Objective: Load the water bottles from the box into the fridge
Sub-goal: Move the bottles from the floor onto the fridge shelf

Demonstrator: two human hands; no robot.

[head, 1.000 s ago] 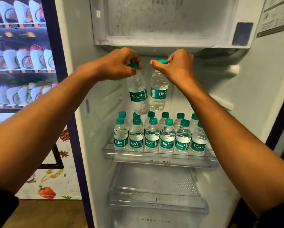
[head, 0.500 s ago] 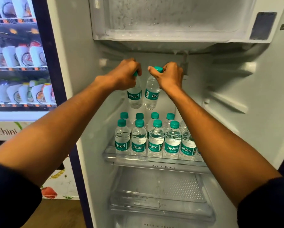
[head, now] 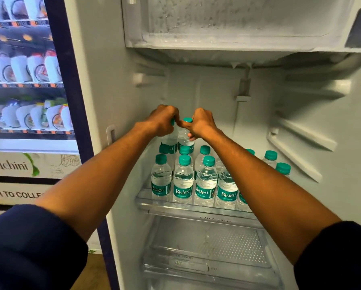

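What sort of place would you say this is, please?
Probably a shop or office pantry: an open fridge stocked with water bottles stands beside a snack vending machine marked "push to collect".

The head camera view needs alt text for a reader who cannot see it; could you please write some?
Left hand and right hand each hold a water bottle by its neck above the rows of bottles standing on a shelf inside an open fridge.

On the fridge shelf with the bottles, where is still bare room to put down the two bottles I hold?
The clear glass fridge shelf is crowded at its front and left with green-capped water bottles. Behind those rows, against the white back wall, where the left hand and right hand hold two bottles, it may be free; the floor there is hidden.
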